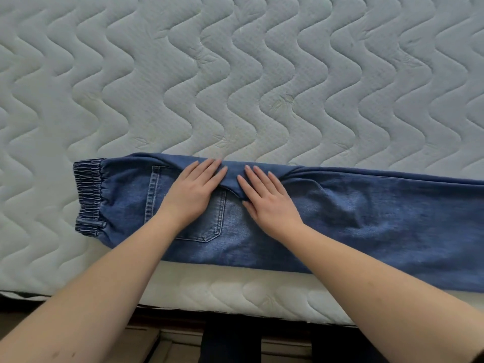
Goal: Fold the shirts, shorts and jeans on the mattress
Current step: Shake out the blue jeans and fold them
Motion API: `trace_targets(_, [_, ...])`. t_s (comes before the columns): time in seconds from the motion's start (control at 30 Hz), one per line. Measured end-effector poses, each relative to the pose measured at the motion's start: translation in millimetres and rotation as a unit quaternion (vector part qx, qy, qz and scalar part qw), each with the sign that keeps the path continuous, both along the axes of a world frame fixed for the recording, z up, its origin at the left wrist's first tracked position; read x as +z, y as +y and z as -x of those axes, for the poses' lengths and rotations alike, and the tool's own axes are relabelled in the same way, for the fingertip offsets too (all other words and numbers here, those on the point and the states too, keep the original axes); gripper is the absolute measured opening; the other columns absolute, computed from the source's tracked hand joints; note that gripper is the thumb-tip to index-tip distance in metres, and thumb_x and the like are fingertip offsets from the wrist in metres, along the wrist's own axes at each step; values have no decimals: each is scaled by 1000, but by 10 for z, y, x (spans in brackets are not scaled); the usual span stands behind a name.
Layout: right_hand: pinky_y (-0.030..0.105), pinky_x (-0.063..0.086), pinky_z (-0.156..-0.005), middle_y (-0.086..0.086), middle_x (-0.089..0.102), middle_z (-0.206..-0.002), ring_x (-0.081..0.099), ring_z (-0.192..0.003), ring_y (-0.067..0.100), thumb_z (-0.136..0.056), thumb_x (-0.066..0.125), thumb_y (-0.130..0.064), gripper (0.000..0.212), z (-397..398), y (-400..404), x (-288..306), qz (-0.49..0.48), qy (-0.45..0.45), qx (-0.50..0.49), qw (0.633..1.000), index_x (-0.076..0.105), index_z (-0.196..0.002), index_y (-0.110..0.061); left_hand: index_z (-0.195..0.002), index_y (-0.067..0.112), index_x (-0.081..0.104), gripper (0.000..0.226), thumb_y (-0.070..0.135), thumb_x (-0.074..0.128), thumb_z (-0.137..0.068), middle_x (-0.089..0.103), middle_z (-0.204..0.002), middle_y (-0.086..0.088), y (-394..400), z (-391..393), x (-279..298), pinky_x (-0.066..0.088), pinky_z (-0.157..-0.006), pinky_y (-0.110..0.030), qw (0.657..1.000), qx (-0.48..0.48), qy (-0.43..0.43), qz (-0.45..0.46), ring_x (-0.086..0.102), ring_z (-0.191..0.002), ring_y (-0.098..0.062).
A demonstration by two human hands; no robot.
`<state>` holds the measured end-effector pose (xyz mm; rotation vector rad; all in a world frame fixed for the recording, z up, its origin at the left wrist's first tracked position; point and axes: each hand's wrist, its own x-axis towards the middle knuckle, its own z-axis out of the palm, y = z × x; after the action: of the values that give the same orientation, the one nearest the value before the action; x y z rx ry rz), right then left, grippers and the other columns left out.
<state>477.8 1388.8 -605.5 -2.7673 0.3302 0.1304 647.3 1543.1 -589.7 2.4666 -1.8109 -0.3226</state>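
A pair of blue denim jeans [340, 218] with an elasticated waistband lies flat on a pale quilted mattress [235, 74] stitched in a wavy pattern. The garment is folded lengthwise, one leg over the other, so that it forms a single long band. Its long axis runs left to right, roughly parallel to the near edge of the mattress and just beside it. The gathered waistband [89, 195] points to the left; the legs extend to the right and pass out of view at the right border, so the hems cannot be seen. A stitched back pocket [212, 218] faces upward near the waistband end, its pointed bottom directed toward the near edge.

The left hand [193, 191] rests palm down on the pocket, fingers straight and close together, fingertips reaching toward the far folded edge of the jeans. The right hand [267, 200] lies palm down just beside it, to its right, fingers straight and slightly spread, angled toward the far left. Between the two hands a small ridge of denim [231, 180] rises at the seat of the garment; the fingertips of both hands touch it. Neither hand curls round or pinches the cloth. Both bare forearms enter from the lower corners.

Below the near edge, the lighter quilted side panel of the mattress [235, 292] is visible, and beneath it a dark bed frame [235, 326].
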Motion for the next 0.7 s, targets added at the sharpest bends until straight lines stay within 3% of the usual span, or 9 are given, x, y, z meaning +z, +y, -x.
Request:
trace_targets(0.13, [43, 27, -118, 7, 38, -155, 33, -145, 22, -98, 46, -25, 49, 142, 48, -7, -28, -18, -14, 999, 46, -145, -10, -129, -3, 61, 46, 19, 41, -94, 55, -139, -20, 123, 77, -28, 44, -106, -50, 999, 31, 19, 1, 56, -126, -35])
trace_targets(0.2, [41, 25, -119, 8, 40, -153, 35, -144, 22, -98, 45, -20, 48, 91, 40, 18, -39, -47, -53, 997, 47, -144, -8, -108, -2, 71, 35, 20, 47, -94, 67, -119, -19, 27, 86, -15, 51, -92, -47, 995, 78, 23, 56, 65, -107, -36])
trace_targets(0.3, [35, 10, -121, 8, 32, -158, 28, -147, 24, -99, 45, -12, 51, -145, 22, 37, -55, -23, -119, 991, 37, -150, -10, -85, 1, 67, 23, 18, 53, -91, 65, -98, -16, -309, 107, 29, 49, -75, -46, 981, 172, 25, 86, 63, -88, -37])
trace_targets(0.37, [31, -1, -120, 6, 22, -162, 18, -150, 23, -102, 41, -13, 53, -284, 5, 4, -66, 19, -147, 987, 27, -153, -11, -103, 3, 64, 22, 15, 57, -87, 60, -120, -17, -559, 202, 10, 44, -86, -47, 966, 252, 37, 47, 58, -107, -38])
trace_targets(0.4, [31, -4, -120, 6, 18, -163, 15, -151, 22, -104, 38, -18, 53, -316, -8, -30, -61, 38, -150, 986, 23, -154, -11, -121, 5, 59, 34, 14, 56, -88, 52, -137, -16, -657, 274, -19, 38, -97, -46, 955, 291, 48, 14, 51, -123, -35])
trace_targets(0.5, [33, -7, -121, 5, 13, -164, 10, -152, 20, -105, 32, -35, 58, -207, -97, -123, -11, 90, -110, 990, 15, -156, -12, -155, 16, 20, 57, 28, 36, -101, 14, -164, -7, -708, 491, -185, 13, -118, -39, 940, 332, 49, -65, 16, -150, -22])
trace_targets(0.57, [33, -8, -122, 1, 7, -164, 6, -152, 16, -104, 26, -44, 62, 5, -204, -174, 25, 104, -86, 990, 10, -157, -16, -158, 23, 3, 62, 45, 23, -103, 0, -166, -4, -586, 562, -278, -1, -121, -41, 943, 314, 33, -107, 3, -152, -21])
trace_targets(0.7, [35, -3, -122, -6, -7, -162, -5, -149, 8, -100, 17, -55, 67, 554, -557, -242, 58, 128, -123, 982, 1, -157, -23, -156, 31, -7, 70, 60, 15, -97, -8, -165, -9, -393, 546, -320, -9, -119, -45, 943, 300, -4, -144, -5, -152, -28])
